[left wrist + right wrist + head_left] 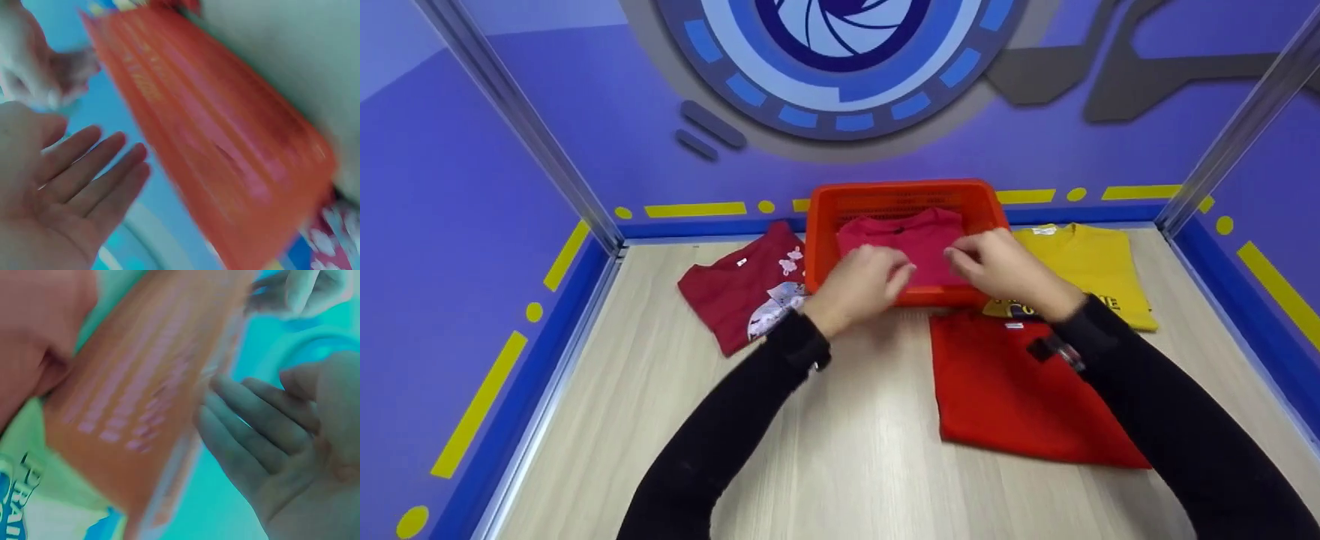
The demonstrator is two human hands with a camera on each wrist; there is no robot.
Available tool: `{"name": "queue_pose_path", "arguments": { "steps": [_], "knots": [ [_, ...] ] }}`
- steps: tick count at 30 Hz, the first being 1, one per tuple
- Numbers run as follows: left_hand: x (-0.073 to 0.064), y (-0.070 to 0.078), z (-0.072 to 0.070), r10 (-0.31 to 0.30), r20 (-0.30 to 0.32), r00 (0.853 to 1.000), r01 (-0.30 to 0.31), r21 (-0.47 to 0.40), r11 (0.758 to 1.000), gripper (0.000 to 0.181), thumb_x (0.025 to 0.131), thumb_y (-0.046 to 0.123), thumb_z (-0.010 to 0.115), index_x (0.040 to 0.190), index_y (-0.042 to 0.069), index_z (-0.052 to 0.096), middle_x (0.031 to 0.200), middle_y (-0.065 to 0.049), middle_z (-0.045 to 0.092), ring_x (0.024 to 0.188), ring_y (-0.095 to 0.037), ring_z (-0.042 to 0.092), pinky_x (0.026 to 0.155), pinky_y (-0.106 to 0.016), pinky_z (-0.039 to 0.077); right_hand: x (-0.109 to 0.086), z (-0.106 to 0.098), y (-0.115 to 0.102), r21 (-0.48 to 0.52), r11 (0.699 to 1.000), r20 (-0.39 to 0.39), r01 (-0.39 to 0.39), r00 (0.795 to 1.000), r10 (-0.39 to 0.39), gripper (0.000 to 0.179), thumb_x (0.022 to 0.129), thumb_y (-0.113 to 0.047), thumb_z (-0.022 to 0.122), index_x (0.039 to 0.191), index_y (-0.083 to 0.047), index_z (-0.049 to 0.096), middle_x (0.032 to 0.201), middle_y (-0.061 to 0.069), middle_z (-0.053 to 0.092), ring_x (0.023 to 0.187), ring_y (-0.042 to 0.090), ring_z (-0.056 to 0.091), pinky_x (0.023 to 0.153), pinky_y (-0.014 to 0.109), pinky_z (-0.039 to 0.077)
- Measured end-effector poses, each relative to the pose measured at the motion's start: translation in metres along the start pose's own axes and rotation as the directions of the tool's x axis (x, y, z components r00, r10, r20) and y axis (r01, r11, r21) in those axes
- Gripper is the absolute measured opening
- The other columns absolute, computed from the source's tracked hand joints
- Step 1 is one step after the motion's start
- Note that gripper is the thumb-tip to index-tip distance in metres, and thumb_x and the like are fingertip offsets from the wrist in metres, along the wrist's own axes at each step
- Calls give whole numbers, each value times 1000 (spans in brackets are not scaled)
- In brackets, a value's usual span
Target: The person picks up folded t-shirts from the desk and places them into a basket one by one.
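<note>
A folded pink-red T-shirt (919, 238) lies inside the orange-red plastic basket (817, 247) by the back wall. Over the basket's front left side hovers my left hand (861, 283), its fingers loosely extended in the left wrist view. My right hand (997, 264) is above the front right side, fingers relaxed and slightly bent, nothing in its palm. Both hands are apart from the shirt, thumbs toward each other. In the left wrist view the basket's slotted wall (225, 129) is blurred, with pink cloth showing through.
Left of the basket lies a folded dark red T-shirt (735, 289) with a white print. A folded yellow T-shirt (1087, 262) is on the right, and a bright red shirt (1020, 397) lies in front of it, partly under my right forearm. Blue panels (585, 112) enclose the wooden table (637, 375).
</note>
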State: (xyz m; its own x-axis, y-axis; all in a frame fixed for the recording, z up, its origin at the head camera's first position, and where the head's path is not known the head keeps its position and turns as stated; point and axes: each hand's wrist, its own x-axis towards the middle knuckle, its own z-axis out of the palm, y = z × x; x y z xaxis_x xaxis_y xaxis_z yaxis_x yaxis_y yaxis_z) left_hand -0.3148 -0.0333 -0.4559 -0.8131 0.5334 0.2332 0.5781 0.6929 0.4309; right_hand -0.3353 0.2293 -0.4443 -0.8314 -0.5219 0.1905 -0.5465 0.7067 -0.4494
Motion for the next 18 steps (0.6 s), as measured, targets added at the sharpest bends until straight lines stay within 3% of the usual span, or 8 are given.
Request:
{"name": "queue_pose_path", "arguments": {
  "steps": [1, 3, 5, 8, 10, 13, 15, 18],
  "knots": [
    [-8, 11, 3, 46, -30, 998, -46, 2, 999, 28, 114, 30, 61, 119, 12, 82, 104, 2, 81, 97, -14, 77, 97, -31, 64, -12, -2, -5, 8, 1000, -23, 5, 1000, -5, 40, 114, -27, 63, 76, -14, 69, 62, -5, 51, 54, 11, 48, 58, 28, 43],
    [-23, 31, 13, 144, -20, 989, -144, 13, 989, 26, 114, 28, 61, 117, 14, 82, 106, 3, 82, 98, -12, 77, 95, -28, 63, -37, -3, -10, 8, 1000, 9, -22, 1000, 22, 36, 113, -27, 65, 80, -15, 72, 64, -6, 54, 55, 11, 50, 58, 27, 45],
    [-33, 49, 29, 230, 51, 972, -233, 50, 971, 26, 114, 30, 60, 116, 15, 81, 105, 3, 82, 97, -11, 77, 93, -26, 63, -67, -7, -7, -35, 996, 118, -80, 990, 83, 32, 111, -28, 67, 82, -17, 73, 65, -7, 52, 58, 11, 50, 59, 28, 44],
    [-40, 64, 60, 280, 212, 936, -311, 133, 941, 29, 115, 37, 59, 123, 17, 79, 117, 4, 81, 108, -11, 77, 97, -26, 62, -105, -10, 8, -144, 980, 271, -138, 947, 173, 23, 110, -26, 69, 90, -14, 76, 68, -6, 51, 63, 12, 48, 63, 31, 42],
    [-42, 70, 81, 258, 314, 914, -326, 188, 926, 37, 115, 42, 56, 136, 18, 75, 137, 0, 78, 129, -15, 74, 109, -29, 59, -123, -8, 20, -197, 969, 314, -148, 927, 206, 19, 109, -23, 70, 102, -9, 80, 75, -1, 63, 69, 13, 53, 68, 34, 46],
    [-42, 75, 108, 198, 403, 893, -310, 236, 921, 51, 116, 48, 52, 155, 18, 65, 164, -5, 61, 155, -22, 57, 127, -32, 47, -143, -3, 32, -232, 960, 268, -154, 939, 215, 14, 106, -17, 73, 108, -4, 79, 80, 4, 70, 72, 15, 57, 70, 36, 49],
    [-40, 78, 120, 157, 430, 889, -288, 259, 922, 57, 116, 49, 50, 162, 17, 57, 173, -7, 50, 163, -24, 47, 132, -34, 40, -154, 0, 35, -249, 951, 199, -185, 951, 237, 12, 102, -15, 77, 106, -3, 78, 78, 5, 69, 71, 17, 58, 68, 37, 48],
    [-38, 79, 129, 106, 453, 885, -255, 282, 925, 59, 115, 50, 52, 165, 19, 54, 177, -6, 44, 166, -24, 41, 132, -32, 39, -167, 3, 39, -289, 923, 146, -253, 941, 304, 17, 97, -16, 83, 91, -8, 69, 68, 2, 53, 67, 21, 53, 64, 38, 40]
  ]
}}
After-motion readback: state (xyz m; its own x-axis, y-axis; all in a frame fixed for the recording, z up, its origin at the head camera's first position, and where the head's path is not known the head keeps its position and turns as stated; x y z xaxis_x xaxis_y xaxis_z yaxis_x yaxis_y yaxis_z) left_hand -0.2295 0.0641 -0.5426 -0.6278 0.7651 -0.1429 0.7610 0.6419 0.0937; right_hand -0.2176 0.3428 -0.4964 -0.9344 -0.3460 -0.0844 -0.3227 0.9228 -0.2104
